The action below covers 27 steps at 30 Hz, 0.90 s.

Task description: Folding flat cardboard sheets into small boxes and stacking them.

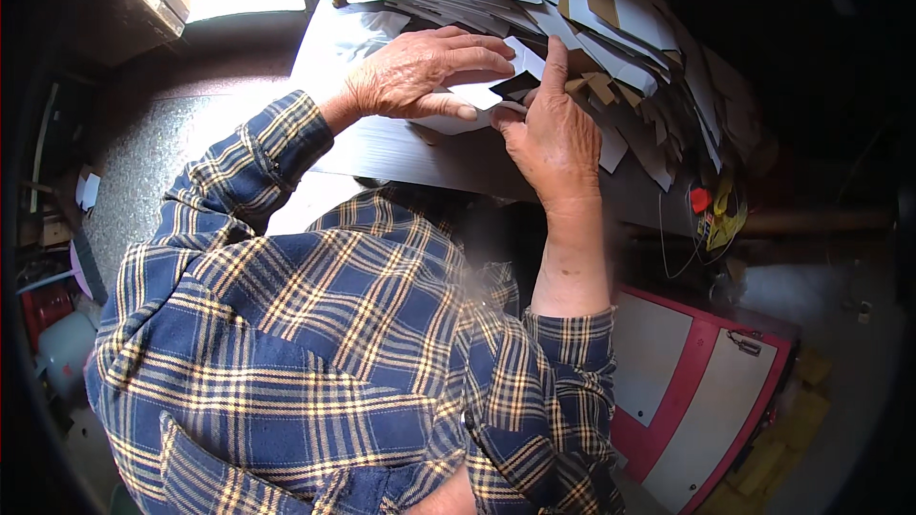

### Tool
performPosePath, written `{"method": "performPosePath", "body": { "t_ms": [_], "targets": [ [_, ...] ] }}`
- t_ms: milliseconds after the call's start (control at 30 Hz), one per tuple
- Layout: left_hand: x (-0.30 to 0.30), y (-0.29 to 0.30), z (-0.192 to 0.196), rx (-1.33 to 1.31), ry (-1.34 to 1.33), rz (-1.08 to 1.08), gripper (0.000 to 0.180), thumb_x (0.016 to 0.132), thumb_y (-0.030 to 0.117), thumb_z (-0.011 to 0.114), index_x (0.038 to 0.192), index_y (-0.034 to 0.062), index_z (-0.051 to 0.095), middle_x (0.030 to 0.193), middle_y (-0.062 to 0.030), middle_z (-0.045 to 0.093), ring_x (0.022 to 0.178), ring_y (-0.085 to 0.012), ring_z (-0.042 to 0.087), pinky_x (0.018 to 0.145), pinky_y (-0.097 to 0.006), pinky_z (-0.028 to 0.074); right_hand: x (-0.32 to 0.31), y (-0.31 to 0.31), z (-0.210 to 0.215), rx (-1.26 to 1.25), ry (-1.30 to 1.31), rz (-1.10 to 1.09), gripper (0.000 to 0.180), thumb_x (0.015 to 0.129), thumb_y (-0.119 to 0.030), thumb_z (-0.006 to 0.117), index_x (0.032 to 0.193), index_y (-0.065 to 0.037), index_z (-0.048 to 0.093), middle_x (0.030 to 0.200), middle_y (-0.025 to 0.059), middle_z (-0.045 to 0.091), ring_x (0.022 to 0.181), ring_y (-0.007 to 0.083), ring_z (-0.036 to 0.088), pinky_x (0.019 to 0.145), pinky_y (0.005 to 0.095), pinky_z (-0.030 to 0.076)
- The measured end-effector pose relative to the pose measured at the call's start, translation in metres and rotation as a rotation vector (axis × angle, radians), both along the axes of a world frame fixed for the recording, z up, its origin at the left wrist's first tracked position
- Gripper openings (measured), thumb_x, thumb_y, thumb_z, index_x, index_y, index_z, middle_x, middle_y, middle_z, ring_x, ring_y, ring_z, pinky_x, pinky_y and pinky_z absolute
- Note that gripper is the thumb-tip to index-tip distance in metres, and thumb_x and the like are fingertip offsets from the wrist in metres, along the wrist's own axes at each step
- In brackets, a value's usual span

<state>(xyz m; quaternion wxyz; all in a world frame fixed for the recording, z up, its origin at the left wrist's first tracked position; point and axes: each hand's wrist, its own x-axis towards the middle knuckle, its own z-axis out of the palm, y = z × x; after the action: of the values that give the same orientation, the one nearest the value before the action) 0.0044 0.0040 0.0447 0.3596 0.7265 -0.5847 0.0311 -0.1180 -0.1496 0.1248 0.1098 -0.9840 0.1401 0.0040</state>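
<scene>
A partly folded white carton (474,95) lies on the table between my two hands, some of its flaps standing up. My left hand (415,72) spans it from the left, fingers along its far side and thumb on the nearer part. At its right end, my right hand (556,133) holds the edge with the thumb bent in, while the index finger points up and away. The other right fingers are mostly hidden behind the hand. A dark gap shows in the carton's right end, close to my right thumb.
A large, untidy heap of flat white and brown cartons (611,33) covers the far and right parts of the table (420,154). Crumpled clear plastic (367,33) lies at the left. Red and yellow items (711,215) hang off the right side, above a pink and white cabinet (692,386).
</scene>
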Motion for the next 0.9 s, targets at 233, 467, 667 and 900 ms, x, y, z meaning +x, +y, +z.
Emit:
{"method": "performPosePath", "body": {
  "t_ms": [233, 467, 667, 900],
  "targets": [
    [0.005, 0.002, 0.004, 0.04, -0.174, 0.129, 0.078, 0.083, 0.078, 0.04, 0.121, 0.0132, 0.061, 0.134, -0.0135, 0.052, 0.117, -0.0329, 0.054, 0.098, -0.044, 0.046, -0.004, -0.011, -0.012, -0.001, -0.093, 0.146, 0.089, 0.074, -0.024, 0.077, 0.143, -0.005, 0.023, 0.086, 0.0219, 0.067, 0.08, 0.0385, 0.067, 0.073, 0.0452, 0.052],
    [0.011, -0.011, 0.031, 0.242, -0.108, 0.141, 0.059, 0.09, 0.053, 0.041, 0.126, 0.0083, 0.056, 0.134, -0.0175, 0.051, 0.122, -0.0344, 0.05, 0.103, -0.047, 0.042, 0.006, -0.011, -0.02, 0.051, -0.121, 0.29, 0.072, 0.07, -0.019, 0.078, 0.13, -0.001, 0.042, 0.092, 0.0233, 0.067, 0.088, 0.0393, 0.065, 0.083, 0.0453, 0.049],
    [0.012, -0.049, 0.051, 0.436, -0.107, 0.094, 0.039, 0.09, 0.033, 0.053, 0.121, 0.0099, 0.06, 0.114, -0.0155, 0.061, 0.106, -0.0289, 0.06, 0.092, -0.04, 0.049, -0.005, -0.018, -0.029, 0.053, -0.279, 0.313, 0.072, 0.069, -0.009, 0.077, 0.133, -0.008, 0.043, 0.085, 0.0124, 0.066, 0.086, 0.0351, 0.064, 0.079, 0.0438, 0.049],
    [0.026, -0.063, 0.038, 0.47, -0.122, 0.332, 0.02, 0.086, 0.026, 0.061, 0.097, 0.0087, 0.064, 0.093, -0.0076, 0.063, 0.092, -0.0254, 0.063, 0.077, -0.038, 0.053, -0.004, -0.02, -0.034, 0.256, -0.339, 0.305, 0.066, 0.073, -0.016, 0.078, 0.13, -0.011, 0.045, 0.085, 0.0102, 0.065, 0.086, 0.032, 0.062, 0.079, 0.0425, 0.048]
  ]
}}
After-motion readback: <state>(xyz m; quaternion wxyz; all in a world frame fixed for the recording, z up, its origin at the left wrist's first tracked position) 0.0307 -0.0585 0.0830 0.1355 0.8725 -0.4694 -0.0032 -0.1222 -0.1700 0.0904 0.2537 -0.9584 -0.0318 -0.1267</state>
